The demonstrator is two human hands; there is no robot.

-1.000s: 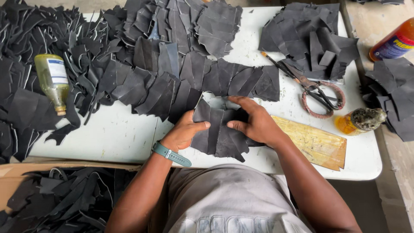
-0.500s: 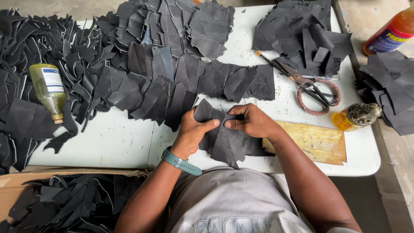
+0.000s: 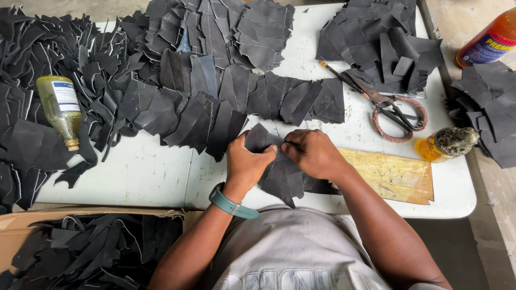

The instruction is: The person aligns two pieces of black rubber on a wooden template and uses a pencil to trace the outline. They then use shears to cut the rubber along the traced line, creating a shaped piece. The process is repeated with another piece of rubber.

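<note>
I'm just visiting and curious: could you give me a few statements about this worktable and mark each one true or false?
1. Both hands, left hand and right hand, hold a black leather piece. True.
2. The scissors lie in the right hand. False: they lie on the table, apart from both hands.
3. A wristband sits on the left wrist. True.
4. The cardboard box of black scraps stands on the table. False: it sits below the table's near edge.
5. A clear bottle lies among the scraps at left. True.

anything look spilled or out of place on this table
The plastic bottle at the left lies tipped on its side among the black leather pieces, though no spill shows. A small yellow container at the right is crusted with residue.
</note>
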